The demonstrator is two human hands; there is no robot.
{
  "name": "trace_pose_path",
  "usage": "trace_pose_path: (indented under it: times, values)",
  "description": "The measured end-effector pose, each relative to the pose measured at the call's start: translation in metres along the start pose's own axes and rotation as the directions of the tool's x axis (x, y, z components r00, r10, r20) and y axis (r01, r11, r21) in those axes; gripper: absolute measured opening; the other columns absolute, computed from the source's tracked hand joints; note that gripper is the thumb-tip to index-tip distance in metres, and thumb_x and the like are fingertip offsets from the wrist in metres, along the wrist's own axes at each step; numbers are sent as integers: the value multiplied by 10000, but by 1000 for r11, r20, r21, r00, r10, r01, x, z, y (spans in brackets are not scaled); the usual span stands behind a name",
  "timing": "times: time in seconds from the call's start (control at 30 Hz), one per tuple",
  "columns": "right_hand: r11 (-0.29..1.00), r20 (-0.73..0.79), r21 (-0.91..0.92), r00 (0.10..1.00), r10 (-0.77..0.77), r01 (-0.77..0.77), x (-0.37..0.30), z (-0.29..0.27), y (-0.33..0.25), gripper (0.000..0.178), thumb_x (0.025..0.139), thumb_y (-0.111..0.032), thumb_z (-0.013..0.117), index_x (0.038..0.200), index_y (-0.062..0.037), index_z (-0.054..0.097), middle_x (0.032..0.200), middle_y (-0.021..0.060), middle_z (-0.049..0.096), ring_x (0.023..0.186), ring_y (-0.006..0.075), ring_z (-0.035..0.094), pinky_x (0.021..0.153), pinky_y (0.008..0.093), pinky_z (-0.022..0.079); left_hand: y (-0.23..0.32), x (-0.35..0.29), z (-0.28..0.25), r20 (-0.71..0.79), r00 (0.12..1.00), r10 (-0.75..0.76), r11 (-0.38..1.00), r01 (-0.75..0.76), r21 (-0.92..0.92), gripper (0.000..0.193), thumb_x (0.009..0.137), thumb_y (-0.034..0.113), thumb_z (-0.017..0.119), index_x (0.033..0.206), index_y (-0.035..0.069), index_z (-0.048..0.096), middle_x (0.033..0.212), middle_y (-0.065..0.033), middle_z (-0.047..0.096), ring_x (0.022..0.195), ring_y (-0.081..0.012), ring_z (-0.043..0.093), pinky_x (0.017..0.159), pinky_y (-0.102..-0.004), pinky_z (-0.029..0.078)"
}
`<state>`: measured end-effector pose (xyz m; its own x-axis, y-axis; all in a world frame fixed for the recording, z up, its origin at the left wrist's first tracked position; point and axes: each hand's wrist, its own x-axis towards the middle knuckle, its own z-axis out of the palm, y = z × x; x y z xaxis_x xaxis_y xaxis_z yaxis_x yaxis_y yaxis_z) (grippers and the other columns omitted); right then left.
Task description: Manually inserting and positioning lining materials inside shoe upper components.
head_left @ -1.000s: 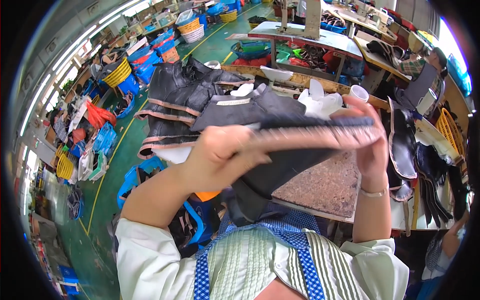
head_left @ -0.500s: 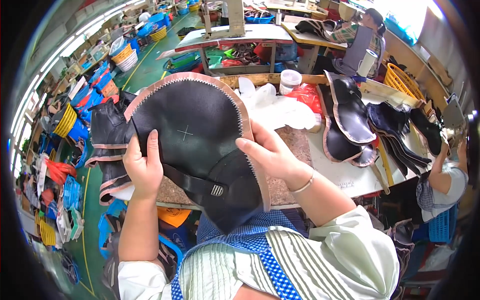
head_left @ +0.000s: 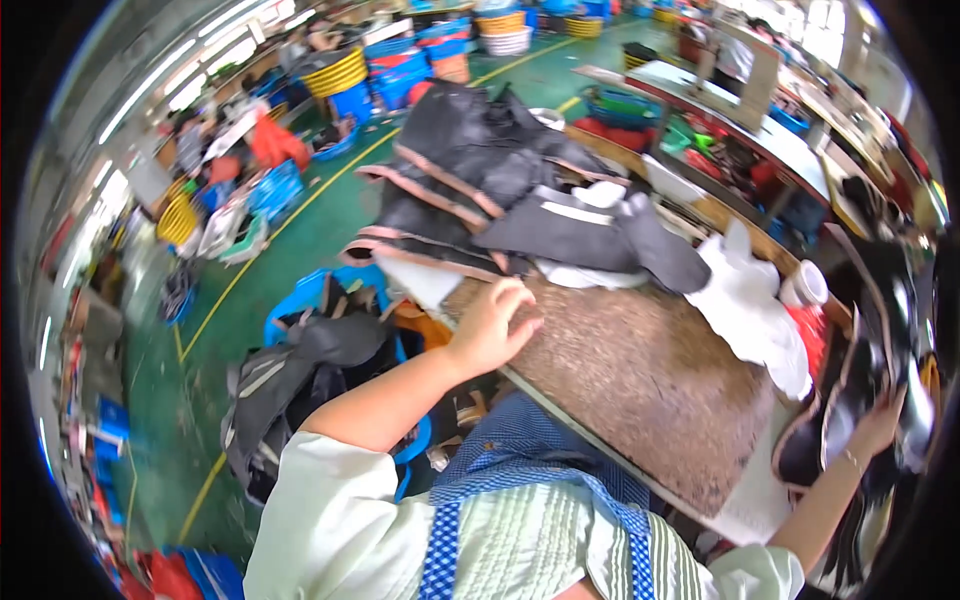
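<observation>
Head view: black panel (head_left: 893,285) runs lengthwise near-to-far.

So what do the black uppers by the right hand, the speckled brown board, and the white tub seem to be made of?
Black uppers: leather or imitation leather, glossy; bright highlights show. Speckled brown board: possibly pressed fibre or composite, mostly matte, given its mottled, worn-looking face. White tub: probably plastic, evenly coloured, though blur leaves its gloss unclear.

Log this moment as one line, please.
Left hand: apparently empty, near pink-edged black pile, over left end of brown board | Right hand: at black pieces on right, grip unclear
</observation>
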<state>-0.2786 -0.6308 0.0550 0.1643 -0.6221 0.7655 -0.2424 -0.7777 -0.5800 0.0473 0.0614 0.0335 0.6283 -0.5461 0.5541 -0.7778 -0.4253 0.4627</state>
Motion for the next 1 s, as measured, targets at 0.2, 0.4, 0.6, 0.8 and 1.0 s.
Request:
trace_pose_path:
  times: [0.2,0.4,0.6,0.8,1.0]
  values:
    - [333,108,536,454,884,-776,-72,25,142,230,960,-248,572,1010,-39,655,863,41,697,704,116,665,486,177,446,-40,-14,-12,40,990,-138,990,137,38,187,847,120,665,978,35,562,1019,-122,554,998,-294,582,871,-377,473]
    - [1,306,608,236,922,-794,-74,31,26,327,879,-355,690,973,-45,644,796,44,687,647,136,648,523,198,503,-112,73,-16,-422,906,-45,970,141,199,293,769,7,628,1046,4,531,1064,-187,544,1016,-380,555,886,-421,455]
    - [-114,596,581,326,734,-806,-92,5,18,175,942,-250,617,961,-76,615,793,23,637,587,98,583,432,195,446,-191,119,-18,-13,993,-118,837,106,537,547,823,10,452,1339,179,512,1385,-176,478,1244,-335,490,1005,-435,411]
    - [-20,572,582,392,720,-813,-126,34,-121,130,986,-166,526,961,-57,593,683,-7,517,536,72,464,426,175,421,-209,148,-78,-570,807,-156,897,357,260,330,840,21,498,1115,110,656,954,-216,667,853,-383,654,767,-437,508]
    - [-75,945,233,207,255,-970,-180,83,-212,384,969,-394,547,1007,-19,622,785,3,598,642,80,521,546,176,410,-68,174,-93,-531,680,506,828,-211,520,519,758,-101,528,1224,102,632,1092,-130,576,910,-302,582,798,-388,476]
